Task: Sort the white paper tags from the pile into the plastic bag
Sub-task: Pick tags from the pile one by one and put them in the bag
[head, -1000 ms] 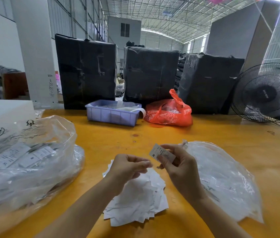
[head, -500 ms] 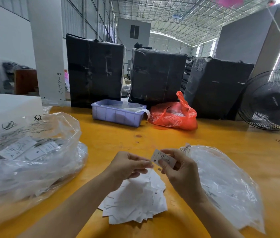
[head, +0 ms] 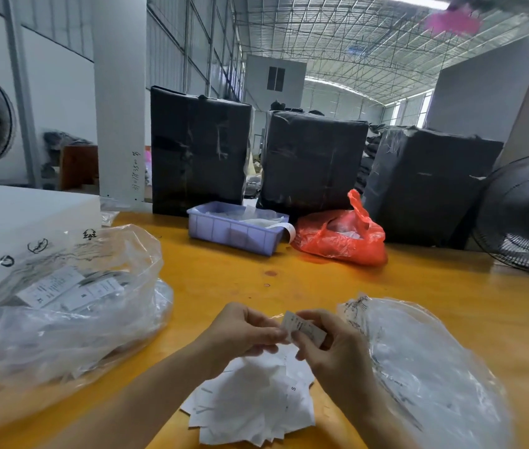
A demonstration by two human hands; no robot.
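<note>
Two hands over yellow table (head: pixel 337 286), right hand (head: pixel 334 351) pinching one white tag (head: pixel 303 328), left hand (head: pixel 240 335) fingertips gripping its left edge, tag pile (head: pixel 253 406) directly beneath, clear plastic bag (head: pixel 425 377) just right, bag's near edge cut off, tag print unreadable.

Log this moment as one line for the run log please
step: tag held above pile | right hand: pinches tag | left hand: pinches tag edge | pile: on table | plastic bag: right of pile
</note>
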